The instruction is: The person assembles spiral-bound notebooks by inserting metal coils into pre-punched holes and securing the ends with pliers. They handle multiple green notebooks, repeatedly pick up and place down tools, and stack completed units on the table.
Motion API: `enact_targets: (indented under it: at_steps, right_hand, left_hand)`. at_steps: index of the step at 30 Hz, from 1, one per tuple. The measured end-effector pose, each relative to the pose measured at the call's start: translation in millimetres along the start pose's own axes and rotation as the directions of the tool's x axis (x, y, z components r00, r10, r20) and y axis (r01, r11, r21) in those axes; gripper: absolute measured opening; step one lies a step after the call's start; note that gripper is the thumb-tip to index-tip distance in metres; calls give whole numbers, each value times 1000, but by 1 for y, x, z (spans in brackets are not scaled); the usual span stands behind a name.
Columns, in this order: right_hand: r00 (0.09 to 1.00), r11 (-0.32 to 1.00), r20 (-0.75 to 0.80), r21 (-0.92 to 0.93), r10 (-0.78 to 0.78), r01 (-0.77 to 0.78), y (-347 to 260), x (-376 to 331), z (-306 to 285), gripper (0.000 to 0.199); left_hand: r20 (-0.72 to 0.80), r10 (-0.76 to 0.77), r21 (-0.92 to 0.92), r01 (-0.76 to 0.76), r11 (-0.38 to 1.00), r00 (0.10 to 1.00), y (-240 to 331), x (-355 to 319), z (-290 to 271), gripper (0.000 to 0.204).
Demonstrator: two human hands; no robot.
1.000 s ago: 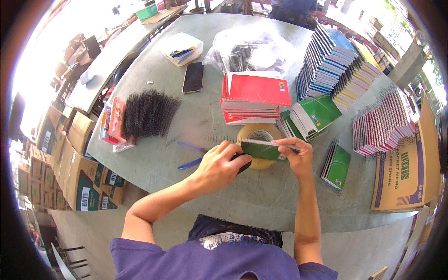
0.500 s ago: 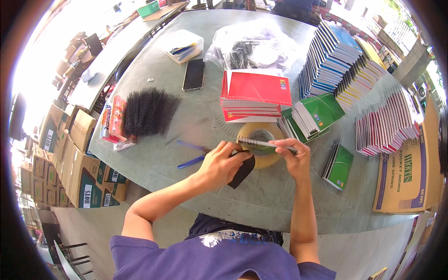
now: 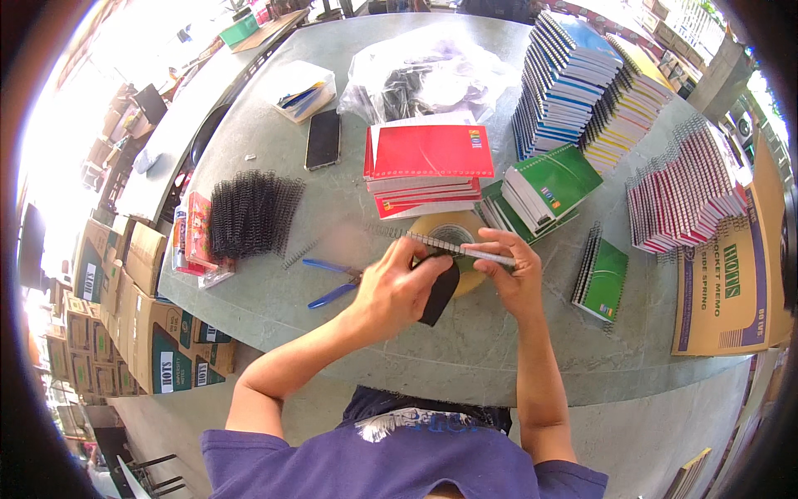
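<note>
In my right hand [image 3: 511,270], closed between thumb and fingers, is a small notebook [image 3: 492,256] seen nearly edge-on. A dark spiral binding coil [image 3: 434,242] runs along its punched edge, and its loose end trails left past my fingers. My left hand [image 3: 395,281] pinches at the coil; its fingertips are partly hidden. Beneath that hand is a black flat piece with a rounded end [image 3: 440,293], and I cannot tell how it is held. A wide roll of clear yellowish tape [image 3: 465,283] lies on the table behind the notebook.
Blue-handled scissors [image 3: 332,295] and a pile of black coils [image 3: 249,216] lie left. Beyond the tape are stacked red notebooks [image 3: 428,154] and green notebooks [image 3: 553,187]. A phone [image 3: 323,140], plastic bag [image 3: 428,75], blue notebooks [image 3: 557,91] and carton [image 3: 723,291] surround the work area.
The view has shifted slightly, so the table things appear moved leftward. Both hands stay at the notebook and coil; the right fingers have spread a little, and the notebook is tilted slightly differently.
</note>
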State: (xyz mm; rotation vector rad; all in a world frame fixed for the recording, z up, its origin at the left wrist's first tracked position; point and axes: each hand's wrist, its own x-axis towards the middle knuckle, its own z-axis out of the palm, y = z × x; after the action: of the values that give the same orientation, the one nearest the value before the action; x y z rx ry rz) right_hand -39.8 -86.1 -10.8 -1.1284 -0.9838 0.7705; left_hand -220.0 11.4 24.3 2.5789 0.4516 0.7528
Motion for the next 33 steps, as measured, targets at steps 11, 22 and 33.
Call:
enact_targets:
  at_steps: [11, 22, 33]
  right_hand:
    - [989, 995, 141, -96, 51, -38, 6, -4, -12, 25]
    - [991, 996, 108, 11, 84, -85, 18, -4, -12, 31]
    - [958, 987, 246, -88, 150, -132, 2, -4, -6, 30]
  left_hand:
    - [-234, 85, -3, -88, 996, 969, 12, 17, -6, 28]
    - [-94, 146, -14, -148, 989, 985, 23, 31, 1, 34]
    - [187, -21, -191, 57, 980, 982, 22, -39, 56, 30]
